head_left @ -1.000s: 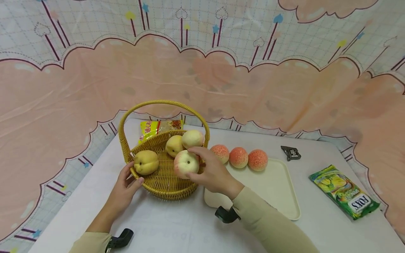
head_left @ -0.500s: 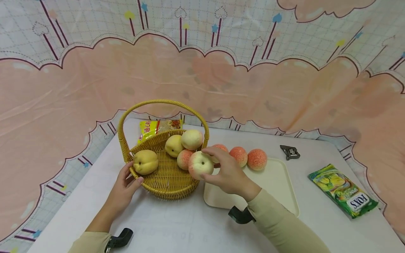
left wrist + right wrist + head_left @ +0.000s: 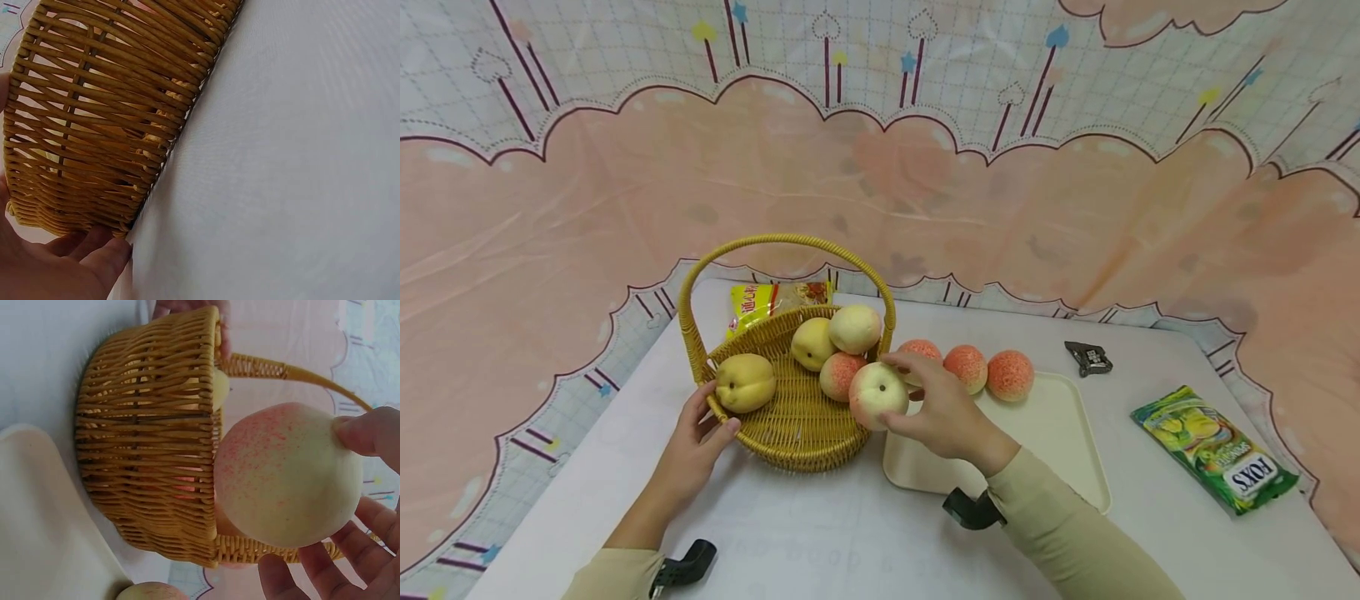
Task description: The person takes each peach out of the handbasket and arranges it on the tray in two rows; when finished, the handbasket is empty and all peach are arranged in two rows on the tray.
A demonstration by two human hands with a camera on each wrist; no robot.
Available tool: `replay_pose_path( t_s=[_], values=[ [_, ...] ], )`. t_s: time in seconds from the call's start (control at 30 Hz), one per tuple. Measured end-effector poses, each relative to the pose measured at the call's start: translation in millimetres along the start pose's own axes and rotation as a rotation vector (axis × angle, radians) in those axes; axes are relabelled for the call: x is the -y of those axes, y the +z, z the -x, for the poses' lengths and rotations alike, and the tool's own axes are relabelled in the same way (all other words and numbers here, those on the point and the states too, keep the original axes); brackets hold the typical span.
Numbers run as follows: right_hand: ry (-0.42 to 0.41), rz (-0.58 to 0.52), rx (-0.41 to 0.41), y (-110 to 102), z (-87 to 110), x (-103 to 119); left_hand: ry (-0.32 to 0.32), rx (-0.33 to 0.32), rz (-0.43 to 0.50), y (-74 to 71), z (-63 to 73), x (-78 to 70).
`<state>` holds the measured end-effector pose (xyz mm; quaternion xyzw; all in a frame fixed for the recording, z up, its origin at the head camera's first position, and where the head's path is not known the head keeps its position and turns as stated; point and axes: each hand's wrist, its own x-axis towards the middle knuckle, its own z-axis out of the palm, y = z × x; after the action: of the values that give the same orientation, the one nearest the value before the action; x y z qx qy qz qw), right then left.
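A yellow wicker basket (image 3: 805,454) with a tall arched handle stands left of centre. Inside lie two yellow peaches, one at the left (image 3: 745,383) and one at the back (image 3: 812,343), plus a pale peach (image 3: 855,328) and a reddish peach (image 3: 841,377). My left hand (image 3: 696,437) grips the basket's left rim, thumb on top; the left wrist view has its fingers against the wicker wall. Over the right rim, my right hand (image 3: 943,412) holds a pale peach with a pink blush (image 3: 287,475) between thumb and fingers.
A cream tray (image 3: 1075,442) lies right of the basket, with several red-speckled peaches (image 3: 1011,376) in a row along its far side. Behind the basket is a yellow snack packet (image 3: 752,307). Farther right are a small black packet (image 3: 1088,359) and a green FOX'S bag (image 3: 1213,450).
My right hand has carried the pale peach rightward from above the basket's inside to its right rim, uncovering the reddish peach there. My left hand stays on the rim.
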<state>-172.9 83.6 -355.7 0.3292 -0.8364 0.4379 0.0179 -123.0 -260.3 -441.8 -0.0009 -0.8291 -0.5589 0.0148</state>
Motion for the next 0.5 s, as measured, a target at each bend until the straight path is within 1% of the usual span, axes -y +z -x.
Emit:
replay_pose_path(
  t_s=[0.13, 0.33, 0.5],
  values=[
    [0.022, -0.024, 0.01, -1.7, -0.4, -2.0, 0.001, -0.002, -0.004, 0.2, 0.5, -1.1],
    [0.027, -0.02, 0.033, -3.5, -0.6, -5.4, 0.002, -0.004, -0.005, 0.2, 1.3, -2.3],
    [0.053, -0.027, 0.047, -3.2, -1.2, -7.1, -0.002, -0.004, -0.001, 0.6, 0.8, -0.9]
  ],
)
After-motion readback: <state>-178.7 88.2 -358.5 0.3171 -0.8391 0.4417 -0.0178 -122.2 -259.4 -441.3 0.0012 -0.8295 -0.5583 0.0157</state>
